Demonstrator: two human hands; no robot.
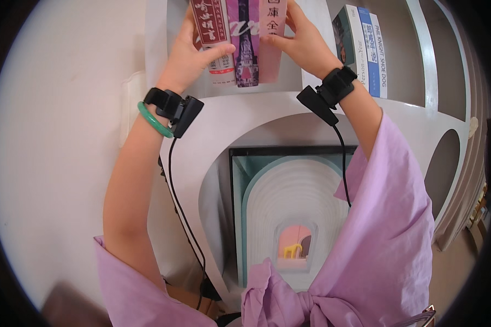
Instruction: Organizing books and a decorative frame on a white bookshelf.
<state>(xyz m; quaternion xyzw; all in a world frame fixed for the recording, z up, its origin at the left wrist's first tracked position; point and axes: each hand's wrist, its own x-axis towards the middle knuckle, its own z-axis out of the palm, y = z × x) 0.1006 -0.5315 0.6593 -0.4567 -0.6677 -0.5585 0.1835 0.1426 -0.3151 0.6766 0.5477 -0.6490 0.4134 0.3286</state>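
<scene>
Three books stand side by side at the top of the view, on a white shelf unit (253,102). Leftmost is a red-and-white book (221,75); a purple book (246,49) with a tower picture on its spine is in the middle, and a pink book (272,61) is on the right. My left hand (190,55) grips the red-and-white book from the left, thumb across its spine. From the right, my right hand (305,43) holds the pink book with its thumb on the spine. The fingers behind both outer books are partly hidden, and the books' tops are cut off.
To the right, several books (362,53) stand in a shelf compartment. Below, an arched opening holds a dark-framed case (292,151) with a white arch and a small yellow animal figure (292,250). Black cables (184,220) hang from both wrist devices. A wall (65,122) borders the left side.
</scene>
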